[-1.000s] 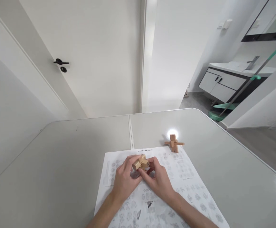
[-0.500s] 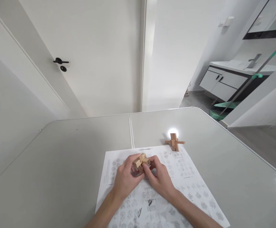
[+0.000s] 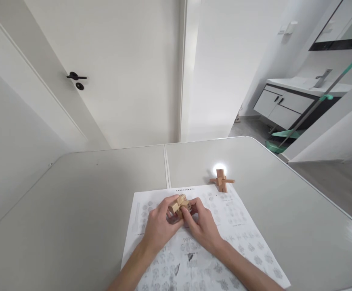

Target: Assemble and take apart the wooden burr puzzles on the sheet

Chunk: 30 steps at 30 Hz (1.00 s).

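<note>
Wooden burr puzzle [image 3: 181, 200] is over the paper sheet [image 3: 206, 258]; left hand [image 3: 160, 226] and right hand [image 3: 204, 227] both hold it in a narrow grip. Black writing [image 3: 185, 189] up top is too tiny to read.

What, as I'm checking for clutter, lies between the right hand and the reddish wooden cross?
In the head view, only the printed sheet, with a tiny dark speck on it, shows between the right hand and the reddish wooden cross.
</note>
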### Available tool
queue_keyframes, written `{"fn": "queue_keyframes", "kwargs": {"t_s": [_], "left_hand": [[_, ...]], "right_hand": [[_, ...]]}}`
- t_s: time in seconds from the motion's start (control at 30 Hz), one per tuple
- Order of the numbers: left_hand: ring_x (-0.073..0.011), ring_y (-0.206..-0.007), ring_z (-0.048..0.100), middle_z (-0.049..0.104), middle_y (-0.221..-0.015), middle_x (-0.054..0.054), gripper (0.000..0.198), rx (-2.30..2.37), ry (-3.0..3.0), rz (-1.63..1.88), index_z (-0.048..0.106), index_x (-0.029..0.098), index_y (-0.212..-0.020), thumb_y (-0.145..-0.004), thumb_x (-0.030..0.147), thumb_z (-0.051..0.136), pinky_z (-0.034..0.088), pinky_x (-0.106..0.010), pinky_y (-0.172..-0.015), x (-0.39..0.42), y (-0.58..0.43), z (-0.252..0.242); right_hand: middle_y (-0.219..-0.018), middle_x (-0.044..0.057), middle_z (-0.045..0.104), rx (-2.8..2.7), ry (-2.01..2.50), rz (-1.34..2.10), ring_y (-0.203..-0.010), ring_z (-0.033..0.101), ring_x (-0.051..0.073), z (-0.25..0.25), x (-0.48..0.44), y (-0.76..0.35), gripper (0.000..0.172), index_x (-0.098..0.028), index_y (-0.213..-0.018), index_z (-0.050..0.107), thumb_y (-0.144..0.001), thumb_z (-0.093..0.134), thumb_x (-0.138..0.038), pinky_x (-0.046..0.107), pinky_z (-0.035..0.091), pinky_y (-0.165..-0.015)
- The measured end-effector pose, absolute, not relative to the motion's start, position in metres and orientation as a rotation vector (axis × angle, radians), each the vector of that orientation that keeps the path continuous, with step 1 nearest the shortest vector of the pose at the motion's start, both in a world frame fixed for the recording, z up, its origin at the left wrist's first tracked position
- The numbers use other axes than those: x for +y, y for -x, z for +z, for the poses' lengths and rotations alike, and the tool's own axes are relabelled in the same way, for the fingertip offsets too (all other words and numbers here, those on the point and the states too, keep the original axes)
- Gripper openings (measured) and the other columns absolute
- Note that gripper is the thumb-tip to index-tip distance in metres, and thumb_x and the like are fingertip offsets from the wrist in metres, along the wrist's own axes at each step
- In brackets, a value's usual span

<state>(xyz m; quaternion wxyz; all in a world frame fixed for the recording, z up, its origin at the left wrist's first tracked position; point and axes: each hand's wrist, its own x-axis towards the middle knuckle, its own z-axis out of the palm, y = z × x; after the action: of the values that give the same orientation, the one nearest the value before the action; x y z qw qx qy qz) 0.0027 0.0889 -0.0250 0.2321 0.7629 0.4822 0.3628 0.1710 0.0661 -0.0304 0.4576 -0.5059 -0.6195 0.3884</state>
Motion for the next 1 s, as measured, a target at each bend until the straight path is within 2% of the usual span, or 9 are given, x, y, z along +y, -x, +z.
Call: {"fn": "queue_keyframes", "kwargs": {"t_s": [0.17, 0.5, 0.7, 0.8, 0.9, 1.0], "left_hand": [[-0.0152, -0.066, 0.069, 0.076, -0.092, 0.002, 0.051, 1.349, -2.098, 0.978, 0.056, 0.030, -0.128, -0.082, 0.025, 0.075, 0.062, -0.030, -0.066, 0.089, -0.003, -0.025], [-0.0141, -0.065, 0.067, 0.075, -0.097, 0.002, 0.052, 1.363, -2.025, 0.979, 0.057, 0.031, -0.126, -0.078, 0.020, 0.076, 0.061, -0.030, -0.066, 0.087, -0.004, -0.022], [-0.0148, -0.072, 0.067, 0.073, -0.091, 0.002, 0.047, 1.353, -1.846, 1.033, 0.057, 0.028, -0.121, -0.079, 0.026, 0.080, 0.062, -0.030, -0.071, 0.091, -0.004, -0.019], [-0.0155, -0.078, 0.071, 0.074, -0.102, -0.001, 0.051, 1.272, -1.698, 1.081, 0.055, 0.027, -0.121, -0.078, 0.028, 0.083, 0.063, -0.031, -0.073, 0.093, -0.005, -0.017], [-0.0180, -0.086, 0.075, 0.072, -0.113, -0.004, 0.054, 1.183, -1.594, 1.083, 0.053, 0.026, -0.122, -0.077, 0.028, 0.083, 0.065, -0.033, -0.076, 0.094, -0.005, -0.015], [-0.0206, -0.092, 0.076, 0.071, -0.116, -0.005, 0.055, 1.128, -1.573, 1.041, 0.052, 0.025, -0.121, -0.077, 0.029, 0.083, 0.065, -0.035, -0.079, 0.093, -0.005, -0.014]], "right_hand": [[-0.086, 0.004, 0.076, -1.587, 1.274, 0.899, -0.073, 0.074, 0.022, -0.032, 0.064, -0.170, 0.014, -0.025, -0.097, 0.051, -0.103, 0.051, -0.037, 0.030, 0.051, -0.060], [-0.085, 0.003, 0.077, -1.595, 1.281, 0.888, -0.071, 0.074, 0.022, -0.031, 0.064, -0.170, 0.013, -0.025, -0.098, 0.052, -0.103, 0.052, -0.037, 0.028, 0.050, -0.056], [-0.090, 0.005, 0.078, -1.543, 1.236, 0.910, -0.076, 0.073, 0.021, -0.028, 0.066, -0.175, 0.020, -0.025, -0.104, 0.056, -0.105, 0.046, -0.043, 0.030, 0.055, -0.068], [-0.092, 0.005, 0.077, -1.442, 1.252, 0.933, -0.074, 0.072, 0.020, -0.029, 0.070, -0.178, 0.026, -0.024, -0.115, 0.055, -0.107, 0.040, -0.045, 0.030, 0.056, -0.066], [-0.099, 0.007, 0.076, -1.415, 1.212, 1.001, -0.079, 0.073, 0.021, -0.031, 0.074, -0.179, 0.033, -0.025, -0.129, 0.052, -0.106, 0.044, -0.047, 0.029, 0.057, -0.063], [-0.095, 0.006, 0.075, -1.412, 1.178, 1.069, -0.080, 0.072, 0.021, -0.031, 0.077, -0.179, 0.037, -0.025, -0.131, 0.055, -0.105, 0.046, -0.049, 0.029, 0.058, -0.064]]}}
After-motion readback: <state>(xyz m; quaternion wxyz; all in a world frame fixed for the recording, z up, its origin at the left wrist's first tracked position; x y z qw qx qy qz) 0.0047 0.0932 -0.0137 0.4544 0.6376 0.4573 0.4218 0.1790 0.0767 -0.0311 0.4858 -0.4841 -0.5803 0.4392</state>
